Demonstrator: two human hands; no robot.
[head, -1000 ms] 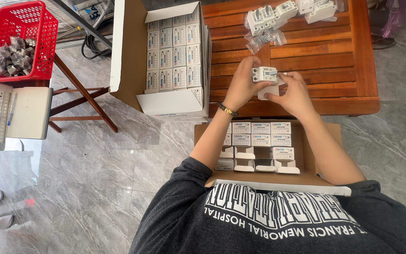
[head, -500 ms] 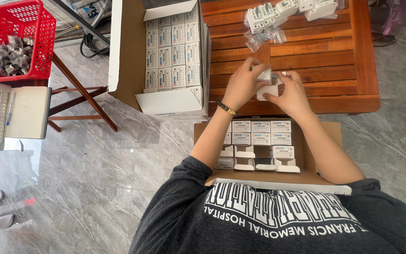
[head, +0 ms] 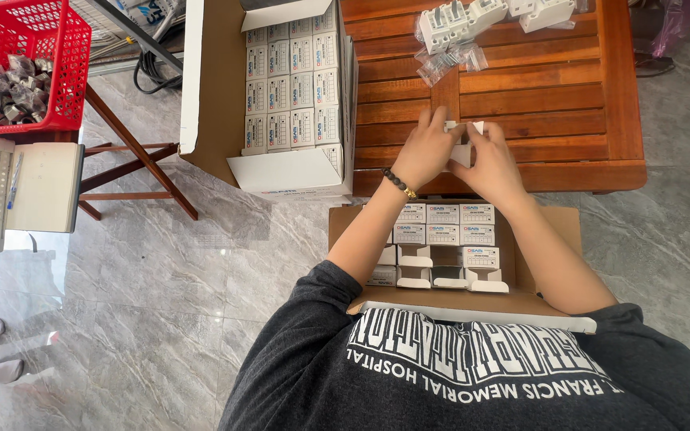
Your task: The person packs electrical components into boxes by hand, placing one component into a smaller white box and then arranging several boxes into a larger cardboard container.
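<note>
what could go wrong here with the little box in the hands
1. Both hands, left and right, work the small white box at the wooden table edge; a slipped grip might drop it into the open carton below.
2. The loose bagged parts lie close ahead and could get knocked.

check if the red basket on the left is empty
No, the red basket holds a heap of small items wrapped in clear plastic, piled against its left side.
</note>
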